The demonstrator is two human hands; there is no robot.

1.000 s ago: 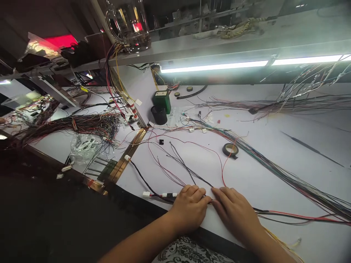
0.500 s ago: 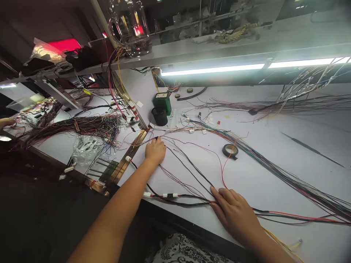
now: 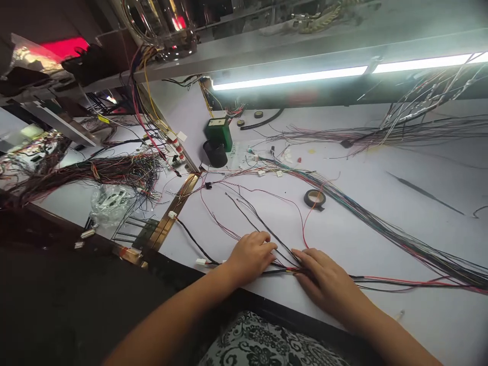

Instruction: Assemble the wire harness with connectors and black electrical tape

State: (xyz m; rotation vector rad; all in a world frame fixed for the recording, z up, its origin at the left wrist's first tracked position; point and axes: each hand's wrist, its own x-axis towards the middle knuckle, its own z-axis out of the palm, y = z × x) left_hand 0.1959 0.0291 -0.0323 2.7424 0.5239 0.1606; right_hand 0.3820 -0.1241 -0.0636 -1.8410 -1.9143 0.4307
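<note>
My left hand (image 3: 252,255) is over the cable bundle near the table's front edge, fingers bent around wires I cannot make out singly. Just right of it, my right hand (image 3: 326,277) holds the same wire bundle (image 3: 400,282), with black and red strands running out to the right. Thin black wires (image 3: 263,221) fan up and left from between the hands. A small black connector (image 3: 208,185) lies farther back on dark red wires. Left of my left hand, a black cable (image 3: 192,237) ends in a white connector (image 3: 173,215).
A roll of black tape (image 3: 314,199) lies behind my right hand. A long multicoloured harness (image 3: 366,216) crosses the right side. Farther back stand a black cup (image 3: 215,153) and a green box (image 3: 219,133). Tweezers (image 3: 423,192) lie at right, wire piles (image 3: 95,175) at left.
My left hand has left the small black connector and come right and toward me, close to my right hand. My right hand stays on the bundle. The view has shifted slightly.
</note>
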